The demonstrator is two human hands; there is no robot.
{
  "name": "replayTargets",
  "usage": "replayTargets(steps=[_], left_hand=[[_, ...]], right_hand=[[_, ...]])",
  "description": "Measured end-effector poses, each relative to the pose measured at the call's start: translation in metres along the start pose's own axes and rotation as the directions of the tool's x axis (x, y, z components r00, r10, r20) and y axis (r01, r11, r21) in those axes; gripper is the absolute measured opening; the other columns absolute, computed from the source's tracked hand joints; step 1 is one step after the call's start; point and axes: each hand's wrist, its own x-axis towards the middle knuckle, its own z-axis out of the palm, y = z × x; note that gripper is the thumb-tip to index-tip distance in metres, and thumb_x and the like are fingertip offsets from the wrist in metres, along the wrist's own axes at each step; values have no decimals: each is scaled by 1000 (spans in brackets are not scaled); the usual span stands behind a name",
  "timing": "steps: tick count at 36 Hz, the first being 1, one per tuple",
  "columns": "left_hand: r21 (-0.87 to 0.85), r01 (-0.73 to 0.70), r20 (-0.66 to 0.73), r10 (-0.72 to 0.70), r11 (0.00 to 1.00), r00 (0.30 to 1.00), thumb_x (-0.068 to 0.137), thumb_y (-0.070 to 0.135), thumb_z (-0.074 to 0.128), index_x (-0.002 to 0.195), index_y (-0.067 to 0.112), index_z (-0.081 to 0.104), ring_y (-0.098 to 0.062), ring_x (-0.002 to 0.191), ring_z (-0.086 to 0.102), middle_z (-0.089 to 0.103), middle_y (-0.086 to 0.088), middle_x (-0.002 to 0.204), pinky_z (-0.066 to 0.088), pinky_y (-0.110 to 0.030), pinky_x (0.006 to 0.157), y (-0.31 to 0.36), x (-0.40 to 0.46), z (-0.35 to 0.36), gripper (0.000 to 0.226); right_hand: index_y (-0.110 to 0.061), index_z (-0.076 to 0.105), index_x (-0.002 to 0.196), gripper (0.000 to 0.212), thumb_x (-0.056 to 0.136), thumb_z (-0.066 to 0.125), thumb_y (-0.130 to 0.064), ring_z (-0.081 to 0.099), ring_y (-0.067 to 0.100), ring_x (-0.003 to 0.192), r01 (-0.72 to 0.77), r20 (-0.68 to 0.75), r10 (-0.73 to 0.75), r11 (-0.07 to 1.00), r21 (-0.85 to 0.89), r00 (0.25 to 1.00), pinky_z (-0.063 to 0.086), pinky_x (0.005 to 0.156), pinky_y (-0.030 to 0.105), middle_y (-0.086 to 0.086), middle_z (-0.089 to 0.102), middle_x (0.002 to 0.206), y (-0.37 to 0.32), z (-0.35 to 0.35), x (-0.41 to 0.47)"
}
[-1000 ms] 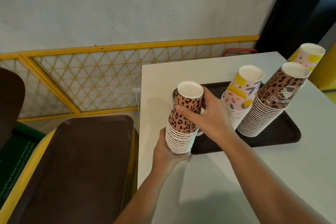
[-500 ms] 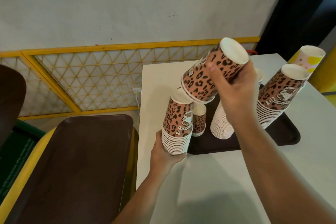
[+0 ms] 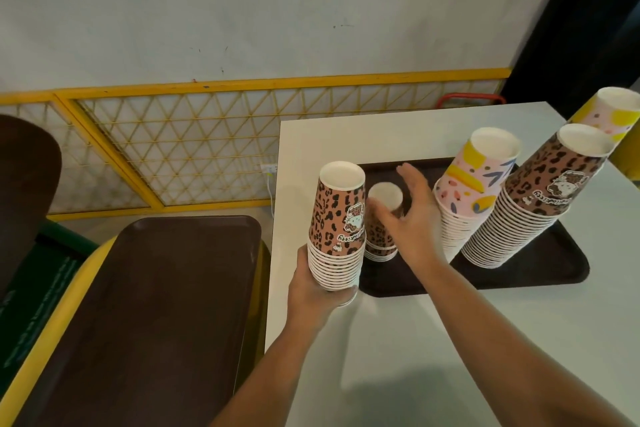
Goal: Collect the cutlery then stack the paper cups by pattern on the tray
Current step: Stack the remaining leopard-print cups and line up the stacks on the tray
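My left hand (image 3: 317, 289) grips the bottom of a leopard-print cup stack (image 3: 337, 218), upside down, at the left end of the dark brown tray (image 3: 526, 276). Just right of it a short leopard stack (image 3: 382, 218) stands on the tray. My right hand (image 3: 414, 215) hovers at that short stack with fingers spread; its thumb touches the cup's side. Further right on the tray stand a pastel-patterned stack (image 3: 474, 184) and a tall leopard stack (image 3: 540, 201). Another pastel stack (image 3: 611, 113) shows at the far right edge. No cutlery is in view.
The tray lies on a white table (image 3: 450, 350). To the left, lower down, a second brown tray (image 3: 156, 305) rests on a yellow bin. A yellow lattice fence (image 3: 207, 149) and a pale wall run behind. A dark chair back (image 3: 24, 184) is at the far left.
My right hand lifted several cups off the left-hand stack, swung them up, and set them on the short stack on the tray. It now holds nothing. My left hand stayed in place.
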Motion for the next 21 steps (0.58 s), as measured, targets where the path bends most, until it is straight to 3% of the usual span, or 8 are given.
replayTargets(steps=[3, 5, 8, 10, 13, 17, 21], left_hand=[[29, -23, -3, 23, 999, 1000, 52, 12, 91, 115, 37, 42, -13, 105, 59, 61, 11, 109, 57, -29, 78, 0, 1, 1, 83], [39, -30, -6, 31, 999, 1000, 53, 11, 91, 116, 35, 42, -13, 104, 60, 61, 10, 110, 58, -31, 79, 0, 1, 2, 84], [44, -41, 10, 40, 998, 999, 54, 11, 91, 115, 37, 41, -9, 102, 59, 60, 15, 109, 54, -19, 74, 3, 0, 6, 83], [40, -43, 23, 42, 998, 999, 54, 11, 91, 113, 39, 41, -5, 102, 59, 58, 18, 109, 53, -14, 72, 4, 0, 8, 83], [23, -46, 28, 45, 999, 999, 54, 10, 91, 109, 42, 42, -2, 101, 58, 58, 19, 109, 52, -13, 75, 5, -1, 10, 80], [31, -61, 29, 60, 998, 998, 55, 10, 91, 107, 43, 43, 1, 99, 59, 59, 20, 107, 52, -13, 72, 7, -2, 10, 78], [19, -65, 28, 64, 998, 998, 55, 11, 91, 106, 44, 44, 6, 96, 60, 61, 21, 105, 51, -11, 72, 7, -2, 10, 77]], right_hand=[[-24, 38, 136, 63, 81, 58, -48, 38, 3, 130, 90, -11, -89, 987, 136, 996, 32, 107, 22, -9, 44, 140, -20, -5, -6], [-22, 42, 134, 63, 79, 51, -54, 42, -3, 125, 137, 79, -152, 976, 170, 985, 35, 103, 17, -12, 49, 135, -34, -9, -10], [-28, 42, 130, 61, 77, 67, -44, 46, -16, 110, 128, 279, -169, 979, 158, 945, 37, 90, 2, -24, 52, 119, -49, -12, -14], [-30, 40, 130, 64, 75, 72, -36, 49, -15, 103, 87, 355, -134, 986, 144, 925, 40, 85, 4, -26, 53, 111, -52, -11, -16], [-25, 45, 127, 63, 73, 73, -37, 53, -3, 104, 98, 329, -132, 988, 120, 935, 44, 87, 15, -19, 56, 109, -53, -11, -17], [-31, 47, 114, 49, 74, 74, -30, 57, -7, 96, 112, 270, -150, 982, 150, 951, 47, 81, 7, -18, 60, 102, -55, -15, -17], [-27, 49, 117, 48, 76, 73, -26, 60, -1, 99, 111, 209, -149, 977, 183, 966, 50, 83, 13, -13, 63, 103, -56, -18, -16]])
